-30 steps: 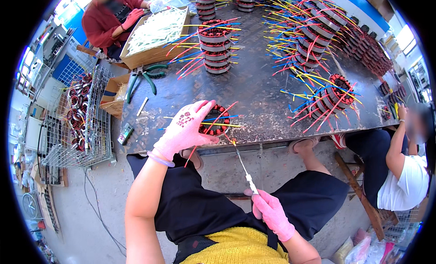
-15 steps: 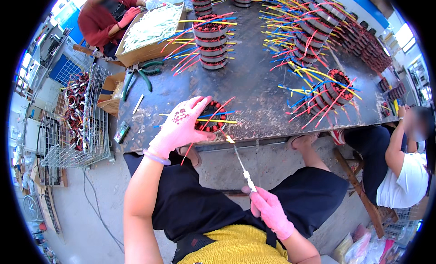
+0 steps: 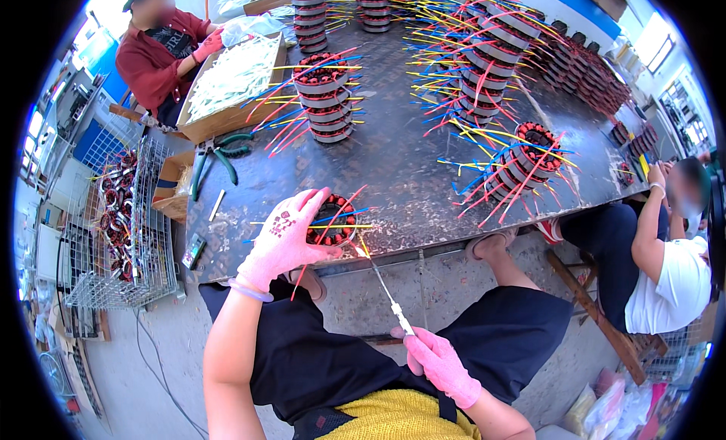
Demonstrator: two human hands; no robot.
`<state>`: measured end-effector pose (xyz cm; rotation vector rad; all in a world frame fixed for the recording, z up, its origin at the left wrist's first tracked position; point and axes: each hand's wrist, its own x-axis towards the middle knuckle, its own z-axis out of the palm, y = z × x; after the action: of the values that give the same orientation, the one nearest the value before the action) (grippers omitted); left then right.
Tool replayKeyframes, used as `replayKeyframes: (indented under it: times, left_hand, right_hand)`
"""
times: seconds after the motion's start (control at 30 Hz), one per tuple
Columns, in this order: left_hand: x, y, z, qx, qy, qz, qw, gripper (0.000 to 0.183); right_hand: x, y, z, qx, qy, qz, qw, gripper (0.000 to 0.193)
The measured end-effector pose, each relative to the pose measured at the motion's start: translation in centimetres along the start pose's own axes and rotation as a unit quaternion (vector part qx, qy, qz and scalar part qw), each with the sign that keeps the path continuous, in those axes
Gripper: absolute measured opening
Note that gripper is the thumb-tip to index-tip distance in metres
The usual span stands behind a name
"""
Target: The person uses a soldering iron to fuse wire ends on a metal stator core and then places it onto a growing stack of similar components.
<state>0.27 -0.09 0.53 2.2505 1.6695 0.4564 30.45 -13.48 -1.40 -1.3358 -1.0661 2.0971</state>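
My left hand point(image 3: 283, 242), in a pink glove, is wrapped round the left side of a motor stator point(image 3: 349, 219) at the table's front edge. The stator is a ring with dark red windings; red, blue and yellow leads cross its top. In my pink-gloved right hand point(image 3: 445, 366) is a slim rod-shaped tool point(image 3: 387, 291) with a white collar and thin metal shaft. Its bright, glowing tip points up at the stator's lower right rim, close to a red lead. Whether tip and lead touch is too small to tell.
Stator stacks point(image 3: 324, 99) with loose leads stand on the dark table point(image 3: 393, 190); a shorter stack point(image 3: 514, 171) leans at right. Green-handled pliers point(image 3: 219, 160) lie by a carton of pale strips point(image 3: 234, 80). A wire basket point(image 3: 121, 220) stands left. Co-workers sit at far left and right.
The whole view has shifted, so the table's things sit lower and farther left. Both hands keep their grips, and the tool's tip appears slightly closer to the stator.
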Motion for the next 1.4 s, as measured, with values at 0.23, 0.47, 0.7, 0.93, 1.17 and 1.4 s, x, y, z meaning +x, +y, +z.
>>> replayKeyframes:
  times: [0.23,0.47,0.7,0.93,1.17,1.4]
  left_hand:
    - [0.1,0.6,-0.4,0.004,-0.006,-0.013,1.000,0.098]
    - [0.0,0.5,-0.1,0.010,-0.002,-0.016,1.000,0.099]
    - [0.2,0.5,-0.1,0.005,-0.002,-0.011,1.000,0.096]
    - [0.1,0.6,-0.1,0.009,0.004,-0.010,1.000,0.095]
    - [0.1,0.4,0.0,0.015,0.005,-0.007,1.000,0.100]
    - [0.1,0.4,0.1,0.016,0.007,-0.005,1.000,0.100]
  right_hand:
    - [0.3,0.3,-0.2,-0.027,-0.003,0.005,1.000,0.043]
    - [0.2,0.3,-0.3,-0.019,-0.007,0.000,1.000,0.044]
    - [0.2,0.1,-0.3,-0.003,-0.012,0.000,1.000,0.040]
    - [0.1,-0.2,0.0,0.019,-0.004,0.002,1.000,0.040]
    - [0.1,-0.5,0.1,0.028,-0.004,0.004,1.000,0.039]
    - [0.3,0.5,-0.2,0.007,-0.006,-0.008,1.000,0.038]
